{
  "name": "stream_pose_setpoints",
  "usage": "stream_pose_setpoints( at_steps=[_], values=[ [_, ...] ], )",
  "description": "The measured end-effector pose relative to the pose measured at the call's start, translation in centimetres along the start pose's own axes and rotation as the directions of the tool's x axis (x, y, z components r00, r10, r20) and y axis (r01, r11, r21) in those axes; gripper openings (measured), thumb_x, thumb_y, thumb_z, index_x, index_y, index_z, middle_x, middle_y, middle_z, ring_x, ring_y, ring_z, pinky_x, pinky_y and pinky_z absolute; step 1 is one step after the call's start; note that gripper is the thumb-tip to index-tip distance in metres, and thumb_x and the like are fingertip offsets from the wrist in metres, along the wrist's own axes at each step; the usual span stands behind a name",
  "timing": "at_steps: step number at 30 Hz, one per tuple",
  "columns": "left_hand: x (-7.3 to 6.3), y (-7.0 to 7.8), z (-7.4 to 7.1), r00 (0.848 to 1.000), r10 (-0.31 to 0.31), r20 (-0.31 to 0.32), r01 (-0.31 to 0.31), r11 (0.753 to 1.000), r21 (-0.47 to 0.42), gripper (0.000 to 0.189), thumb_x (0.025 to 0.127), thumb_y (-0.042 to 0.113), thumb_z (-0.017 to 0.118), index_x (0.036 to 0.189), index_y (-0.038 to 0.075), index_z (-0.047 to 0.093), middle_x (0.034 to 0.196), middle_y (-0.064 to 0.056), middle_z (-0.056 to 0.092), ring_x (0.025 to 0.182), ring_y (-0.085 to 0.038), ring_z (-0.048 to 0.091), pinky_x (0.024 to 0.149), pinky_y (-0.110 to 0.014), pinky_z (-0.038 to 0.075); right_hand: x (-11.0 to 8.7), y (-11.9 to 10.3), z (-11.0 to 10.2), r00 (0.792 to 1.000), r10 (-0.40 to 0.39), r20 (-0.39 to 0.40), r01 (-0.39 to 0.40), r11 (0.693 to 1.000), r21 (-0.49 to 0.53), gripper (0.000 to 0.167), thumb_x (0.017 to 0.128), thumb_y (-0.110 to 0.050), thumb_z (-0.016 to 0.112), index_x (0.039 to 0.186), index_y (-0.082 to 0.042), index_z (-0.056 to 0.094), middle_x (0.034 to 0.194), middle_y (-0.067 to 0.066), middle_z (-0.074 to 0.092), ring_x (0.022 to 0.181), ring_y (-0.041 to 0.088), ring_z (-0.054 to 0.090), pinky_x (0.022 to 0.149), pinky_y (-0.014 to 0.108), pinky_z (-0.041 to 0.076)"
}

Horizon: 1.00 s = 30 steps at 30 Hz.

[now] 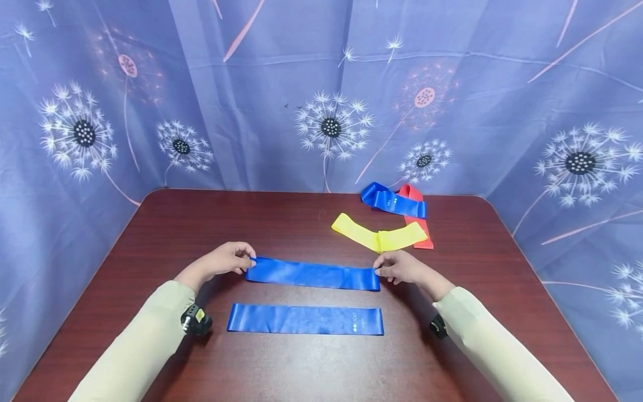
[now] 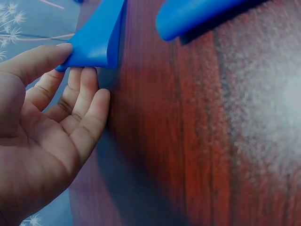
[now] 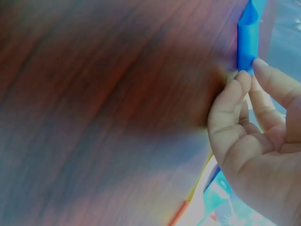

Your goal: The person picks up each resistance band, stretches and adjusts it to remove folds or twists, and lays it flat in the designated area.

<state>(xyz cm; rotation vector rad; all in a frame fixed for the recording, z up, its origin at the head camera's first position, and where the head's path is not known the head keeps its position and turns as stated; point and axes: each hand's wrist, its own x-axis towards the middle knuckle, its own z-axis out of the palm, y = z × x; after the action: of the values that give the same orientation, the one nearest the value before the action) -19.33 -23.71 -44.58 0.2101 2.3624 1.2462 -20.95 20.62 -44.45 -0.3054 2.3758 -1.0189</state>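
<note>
Between both hands a blue resistance band (image 1: 312, 274) is stretched out flat, its length running left to right. My left hand (image 1: 232, 259) pinches its left end at the upper corner; in the left wrist view the thumb presses the folded end of the band (image 2: 91, 47) against the fingers. At the other end my right hand (image 1: 401, 267) pinches the upper right corner, and the right wrist view shows thumb and fingertips on the band's tip (image 3: 248, 44). Nearer the front edge a second blue resistance band (image 1: 305, 319), printed with "Light" and dots, lies flat on the table.
Beyond the right hand a yellow resistance band (image 1: 379, 234) lies bent on the brown table (image 1: 281, 368). Behind it a folded blue band (image 1: 394, 202) overlaps a red band (image 1: 423, 233). A blue dandelion-print cloth (image 1: 261, 123) hangs around the table's back and sides.
</note>
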Motion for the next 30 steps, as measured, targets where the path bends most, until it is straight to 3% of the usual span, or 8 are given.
stream_pose_setpoints(
  at_steps=[8,13,17,22,30],
  values=[
    [-0.1,0.3,-0.2,1.000,0.001,0.007,0.000,0.996,-0.090,0.023,0.094,0.010,0.065,0.109,-0.006,0.060,0.086,-0.001,0.061,0.079,-0.011,0.062,0.073,-0.024,0.057,-0.9,-0.4,-0.4,0.997,-0.061,0.047,0.059,0.997,0.045,0.014,0.095,-0.009,0.060,0.099,0.004,0.062,0.080,0.007,0.060,0.077,0.017,0.057,0.071,0.031,0.054],
    [-0.3,0.2,-0.4,1.000,0.008,0.015,-0.005,0.984,-0.178,0.022,0.095,0.008,0.062,0.111,-0.008,0.059,0.087,0.000,0.058,0.082,-0.008,0.063,0.078,-0.022,0.058,-1.1,-0.4,-0.7,0.995,-0.059,0.076,0.046,0.986,0.161,0.016,0.098,-0.013,0.059,0.101,0.003,0.057,0.088,0.008,0.064,0.082,0.016,0.064,0.085,0.037,0.062],
    [-0.4,0.0,-0.5,0.999,0.007,0.033,0.001,0.971,-0.239,0.021,0.097,0.005,0.060,0.113,-0.008,0.058,0.088,0.000,0.056,0.083,-0.008,0.064,0.080,-0.022,0.059,-0.9,-0.2,-0.6,0.996,-0.029,0.083,0.005,0.961,0.277,0.016,0.100,-0.014,0.057,0.104,0.001,0.055,0.091,0.004,0.062,0.083,0.013,0.067,0.087,0.035,0.063],
    [-0.7,-0.4,-0.7,0.999,-0.003,0.048,0.016,0.961,-0.278,0.021,0.097,0.004,0.059,0.115,-0.007,0.058,0.089,0.000,0.058,0.085,-0.007,0.065,0.081,-0.022,0.059,-0.6,0.1,-0.3,0.999,-0.006,0.050,-0.012,0.937,0.350,0.015,0.100,-0.013,0.057,0.106,0.002,0.055,0.086,0.001,0.060,0.080,0.013,0.065,0.083,0.031,0.063],
    [-1.3,-0.5,-1.1,0.996,0.021,0.084,0.007,0.950,-0.313,0.022,0.096,0.003,0.058,0.115,-0.008,0.057,0.087,0.003,0.057,0.084,-0.006,0.064,0.082,-0.023,0.058,-0.6,-0.2,-0.2,1.000,0.005,-0.004,-0.004,0.939,0.343,0.022,0.100,-0.013,0.062,0.110,0.006,0.059,0.086,-0.001,0.060,0.081,0.012,0.063,0.082,0.026,0.061]
  ],
)
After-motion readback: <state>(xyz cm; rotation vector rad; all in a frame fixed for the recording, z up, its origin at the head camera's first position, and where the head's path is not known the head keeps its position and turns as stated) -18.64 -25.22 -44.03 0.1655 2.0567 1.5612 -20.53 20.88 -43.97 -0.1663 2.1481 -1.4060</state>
